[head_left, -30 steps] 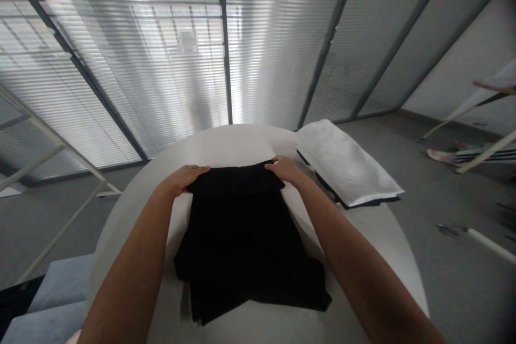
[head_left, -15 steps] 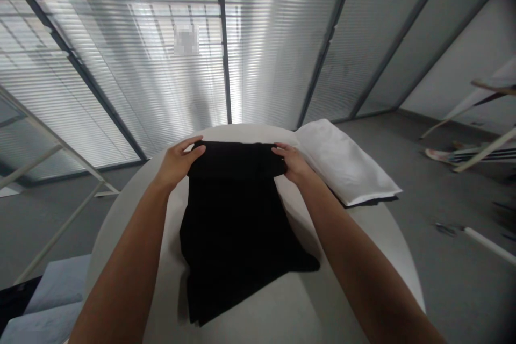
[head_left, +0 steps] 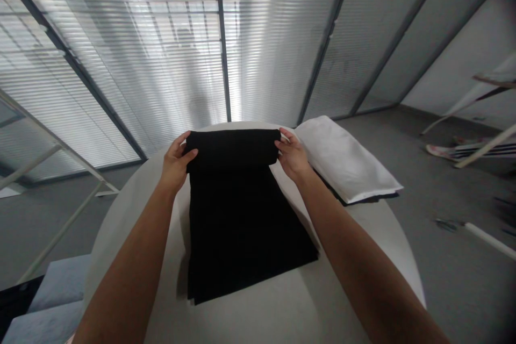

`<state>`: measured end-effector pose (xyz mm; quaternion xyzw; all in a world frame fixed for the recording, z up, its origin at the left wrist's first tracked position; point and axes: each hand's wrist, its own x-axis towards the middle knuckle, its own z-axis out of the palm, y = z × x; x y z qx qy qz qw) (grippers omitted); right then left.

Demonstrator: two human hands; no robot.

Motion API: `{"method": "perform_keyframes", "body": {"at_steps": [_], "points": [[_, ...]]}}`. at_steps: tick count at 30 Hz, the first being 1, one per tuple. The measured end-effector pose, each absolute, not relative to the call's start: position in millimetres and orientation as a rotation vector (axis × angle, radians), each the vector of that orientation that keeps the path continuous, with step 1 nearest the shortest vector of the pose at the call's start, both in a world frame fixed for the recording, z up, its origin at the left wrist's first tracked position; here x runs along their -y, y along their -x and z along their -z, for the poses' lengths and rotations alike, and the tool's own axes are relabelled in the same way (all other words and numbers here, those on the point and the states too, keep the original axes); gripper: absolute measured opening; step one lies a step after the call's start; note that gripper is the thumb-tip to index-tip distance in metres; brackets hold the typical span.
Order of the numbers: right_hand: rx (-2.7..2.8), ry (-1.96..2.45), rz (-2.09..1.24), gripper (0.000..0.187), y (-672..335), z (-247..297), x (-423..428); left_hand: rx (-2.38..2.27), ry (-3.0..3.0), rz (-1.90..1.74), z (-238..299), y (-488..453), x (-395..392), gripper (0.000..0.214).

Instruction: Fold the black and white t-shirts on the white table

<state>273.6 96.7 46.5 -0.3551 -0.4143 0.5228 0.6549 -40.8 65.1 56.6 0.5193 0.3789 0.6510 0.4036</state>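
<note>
A long black garment (head_left: 242, 226), its exact kind not clear, lies lengthwise on the round white table (head_left: 258, 317). Its far end is turned over toward me into a thick band. My left hand (head_left: 176, 164) pinches the left end of that band, thumb in front and fingers behind. At the opposite end, my right hand (head_left: 292, 158) grips the band the same way, with some fingertips hidden behind the cloth. To the right of my right hand, a folded white cloth (head_left: 349, 158) rests on a dark one (head_left: 387, 196), of which only the edge shows.
Glass partitions with blinds (head_left: 161, 64) stand behind the table. A pale metal frame (head_left: 68, 220) is at the left, near light grey-blue cushions (head_left: 60, 285). On the right floor are shoes (head_left: 439, 151) and a white pole (head_left: 489, 242).
Both hands have lifted the folded band slightly up and away from me. The lower part of the black garment now lies straighter, and its near edge has drawn back.
</note>
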Motion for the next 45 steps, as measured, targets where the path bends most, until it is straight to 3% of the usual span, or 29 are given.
{"method": "perform_keyframes", "body": {"at_steps": [4, 8, 12, 18, 23, 27, 31, 34, 39, 41, 45], "points": [[1.0, 0.843, -1.177, 0.054, -269.5, -35.1, -100.3, -1.118, -1.418, -1.533, -40.9, 47.1, -72.2, 0.086], [1.059, 0.896, -1.164, 0.06, -264.9, -18.9, -106.0, -1.298, -1.472, -1.449, -32.0, 53.2, -74.8, 0.085], [1.086, 1.022, -1.117, 0.07, -266.4, -12.3, -110.3, -1.239, -1.421, -1.363, -43.2, 58.1, -67.5, 0.088], [1.137, 1.17, -1.028, 0.079, -270.4, -13.0, -111.3, -1.225, -1.306, -1.203, -65.6, 65.2, -55.2, 0.111], [1.294, 1.215, -1.088, 0.064, -281.9, -31.3, -103.5, -1.13, -1.469, -0.906, -83.9, 83.3, -43.6, 0.075], [1.462, 1.279, -1.195, 0.038, -300.5, -58.3, -92.5, -1.113, -1.537, -0.647, -105.9, 97.9, -28.7, 0.044], [1.547, 1.534, -1.246, 0.014, -310.0, -78.4, -84.7, -1.121, -1.43, -0.439, -125.1, 97.0, -15.3, 0.038], [1.625, 1.773, -1.203, 0.006, -305.2, -84.2, -82.1, -1.296, -1.329, -0.388, -126.2, 88.8, -15.1, 0.044], [1.801, 1.776, -1.088, 0.026, -291.5, -81.6, -76.3, -1.622, -1.361, -0.235, -108.3, 72.6, -25.7, 0.06], [1.794, 1.75, -1.158, 0.031, -291.3, -78.1, -73.4, -1.553, -1.434, -0.195, -102.5, 69.0, -27.8, 0.063], [1.683, 1.719, -1.441, 0.061, -301.8, -71.1, -70.6, -1.392, -1.507, -0.232, -97.9, 70.2, -29.5, 0.064]]}}
